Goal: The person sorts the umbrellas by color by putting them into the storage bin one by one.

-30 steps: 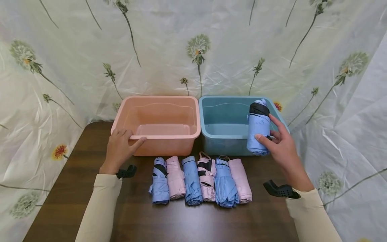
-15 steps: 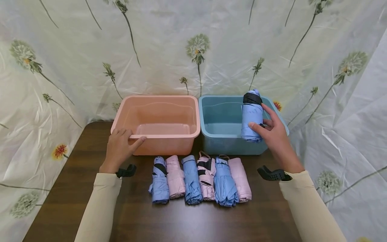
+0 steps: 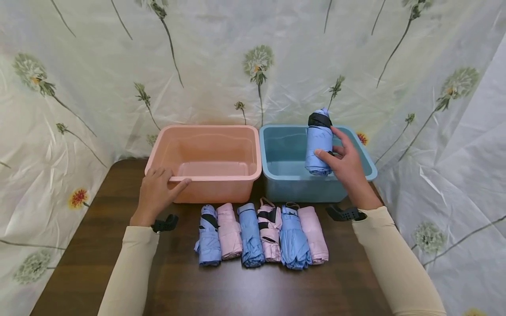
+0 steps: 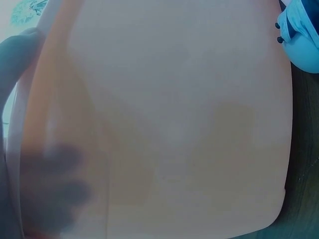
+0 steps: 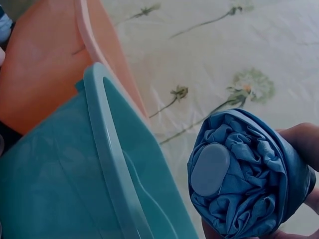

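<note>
My right hand (image 3: 349, 169) holds a folded blue umbrella (image 3: 319, 142) with a black band near its top, thumb on the near side. It is raised and tilted above the teal bin (image 3: 304, 188), overlapping its opening in the head view. The right wrist view shows the umbrella's crumpled cloth end (image 5: 244, 174) with a pale oval button. My left hand (image 3: 155, 193) grips the front left rim of the peach bin (image 3: 213, 191). Through that bin's wall, its fingers (image 4: 55, 189) show as dark shapes in the left wrist view.
In front of the bins, several folded umbrellas lie in a row, blue and pink alternating, from a blue one (image 3: 208, 239) at left to a pink one (image 3: 314, 235) at right. The bins stand side by side on the dark table (image 3: 189, 292), against a flowered curtain (image 3: 213, 57).
My right hand has carried the blue umbrella left and up, from the teal bin's front right corner to above its opening. My left hand has stayed on the peach bin's rim.
</note>
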Motion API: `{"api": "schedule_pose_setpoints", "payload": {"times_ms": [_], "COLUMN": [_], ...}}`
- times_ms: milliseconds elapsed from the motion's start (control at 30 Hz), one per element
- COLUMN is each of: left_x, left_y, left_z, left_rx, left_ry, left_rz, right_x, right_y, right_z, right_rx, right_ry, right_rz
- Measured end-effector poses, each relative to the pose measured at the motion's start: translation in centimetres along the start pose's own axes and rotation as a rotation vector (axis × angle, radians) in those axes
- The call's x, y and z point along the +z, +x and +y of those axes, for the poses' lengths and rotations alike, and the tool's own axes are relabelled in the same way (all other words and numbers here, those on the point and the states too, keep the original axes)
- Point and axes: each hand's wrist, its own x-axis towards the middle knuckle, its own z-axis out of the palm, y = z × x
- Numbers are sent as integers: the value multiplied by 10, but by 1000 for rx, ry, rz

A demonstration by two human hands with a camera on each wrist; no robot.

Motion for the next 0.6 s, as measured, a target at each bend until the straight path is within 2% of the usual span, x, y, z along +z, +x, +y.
{"api": "schedule_pose_setpoints", "payload": {"times_ms": [600], "left_x": [1], "left_y": [1], "left_z": [0], "left_rx": [-17], "left_ry": [-20], "left_rz": [-14], "right_x": [29], "right_y": [33], "right_z": [10], "right_rx": [25], "right_ry": [36], "right_rz": [-31]}}
